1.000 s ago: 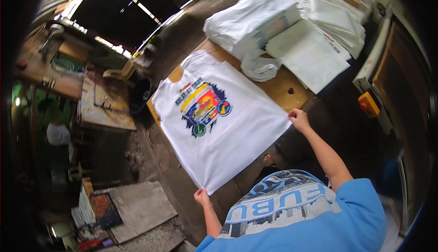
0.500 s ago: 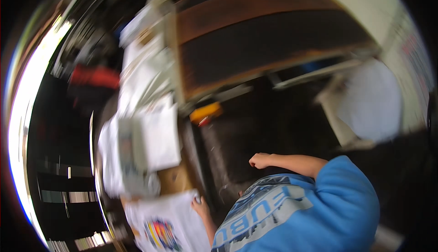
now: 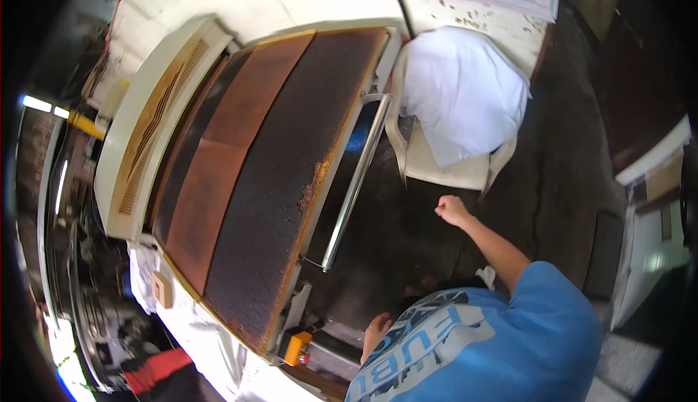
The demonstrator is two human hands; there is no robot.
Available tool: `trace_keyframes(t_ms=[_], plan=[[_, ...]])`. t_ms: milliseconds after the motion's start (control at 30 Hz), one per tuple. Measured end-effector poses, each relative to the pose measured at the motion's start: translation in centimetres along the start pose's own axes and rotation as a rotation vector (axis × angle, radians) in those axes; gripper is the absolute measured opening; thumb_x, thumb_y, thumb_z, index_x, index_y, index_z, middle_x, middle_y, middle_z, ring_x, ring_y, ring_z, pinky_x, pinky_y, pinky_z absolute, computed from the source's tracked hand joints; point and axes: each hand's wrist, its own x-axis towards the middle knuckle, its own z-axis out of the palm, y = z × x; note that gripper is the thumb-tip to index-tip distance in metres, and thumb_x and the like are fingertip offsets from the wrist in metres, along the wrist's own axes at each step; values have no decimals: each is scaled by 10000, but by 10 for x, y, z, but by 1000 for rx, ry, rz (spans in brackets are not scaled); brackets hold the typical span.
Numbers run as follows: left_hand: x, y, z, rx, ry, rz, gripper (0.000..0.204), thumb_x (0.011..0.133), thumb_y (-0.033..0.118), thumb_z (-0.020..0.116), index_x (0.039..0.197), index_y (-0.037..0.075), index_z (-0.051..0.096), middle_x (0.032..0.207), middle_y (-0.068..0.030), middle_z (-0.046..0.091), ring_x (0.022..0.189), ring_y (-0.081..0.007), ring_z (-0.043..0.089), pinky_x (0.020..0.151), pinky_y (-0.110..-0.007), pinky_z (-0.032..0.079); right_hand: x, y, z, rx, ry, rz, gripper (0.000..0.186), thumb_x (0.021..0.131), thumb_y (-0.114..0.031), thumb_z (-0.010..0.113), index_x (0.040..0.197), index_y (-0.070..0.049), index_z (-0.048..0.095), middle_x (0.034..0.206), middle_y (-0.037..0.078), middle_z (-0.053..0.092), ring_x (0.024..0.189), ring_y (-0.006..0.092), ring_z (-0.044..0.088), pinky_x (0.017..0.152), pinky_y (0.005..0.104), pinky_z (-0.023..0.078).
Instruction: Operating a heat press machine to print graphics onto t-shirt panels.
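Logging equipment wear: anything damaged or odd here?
Yes: the machine's dark flat bed looks cracked, and a rusty-brown patch along its edge facing the metal bar looks rough, crumbling. It breaks an otherwise straighter edge, suggesting wear.

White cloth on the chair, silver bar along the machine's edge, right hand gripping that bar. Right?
Not the grip: the head view shows the right hand in a fist, clear of the silver bar. The white cloth is on the chair, and the bar does run along the edge of the machine.
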Motion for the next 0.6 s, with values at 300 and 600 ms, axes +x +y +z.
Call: trace_keyframes(t_ms=[300, 600], plan=[[66, 144, -17, 209, -121, 183, 277, 834, 124, 534, 1092, 26, 559, 1048, -136, 598, 925, -208, 600, 791, -289, 467, -39, 45, -22, 582, -55, 645, 132, 807, -150, 517, 813, -37, 585, 657, 52, 596, 481, 131, 559, 393, 270, 467], [146, 242, 43, 304, -375, -29, 285, 874, 167, 532, 1133, 48, 533, 1085, -128, 586, 979, -187, 578, 803, -274, 461, 98, 181, -109, 1202, 729, 923, 264, 805, -242, 547, 946, -19, 530, 756, 103, 582, 554, 191, 574, 425, 313, 487]])
